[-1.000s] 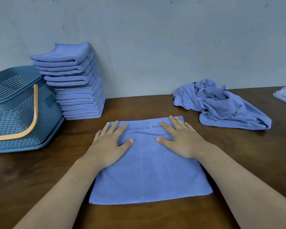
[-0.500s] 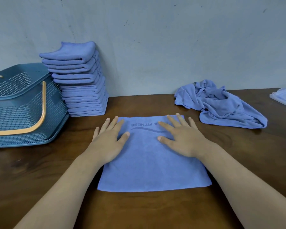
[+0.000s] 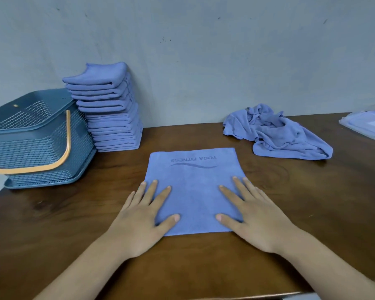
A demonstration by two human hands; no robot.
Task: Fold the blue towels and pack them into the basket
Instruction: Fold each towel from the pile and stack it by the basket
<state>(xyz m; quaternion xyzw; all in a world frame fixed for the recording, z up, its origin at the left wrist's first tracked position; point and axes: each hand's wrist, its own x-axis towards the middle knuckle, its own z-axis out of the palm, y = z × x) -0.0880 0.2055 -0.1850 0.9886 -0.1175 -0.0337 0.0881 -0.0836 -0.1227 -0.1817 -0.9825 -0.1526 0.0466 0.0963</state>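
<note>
Status: both hands flat and open, fingers straight, gripping nothing. My left hand [image 3: 143, 215] presses the near-left part of the flat towel [image 3: 193, 187], with the outer fingers spilling onto the table [image 3: 74, 224]. My right hand [image 3: 251, 215] mirrors it on the near-right edge. The towel lies spread at the table centre, just in front of me, with its "YOGA FITNESS" print at the far end, upside down to me. My read is that I'm smoothing it mid-fold, with more folds to go before it matches the rest. Done: a tall stack of folded towels [image 3: 110, 118] stands against the wall, right beside the basket [image 3: 37, 135] on the left. Left to do: finish this towel, fold the crumpled heap [image 3: 279, 135] far right, then pack everything. Packing looks not started, so I'd put the task somewhere past halfway on folding and at zero on loading. Unknowns: I can't tell how many layers the flat towel already has, or how many towels are in the heap. The basket sits at an odd angle with its orange handle [image 3: 67, 148] down across the side. I can't see its opening or contents. A clear packet [image 3: 368, 124] at the far right is cut off by the frame, and it holds something pale blue that I can't identify.
</note>
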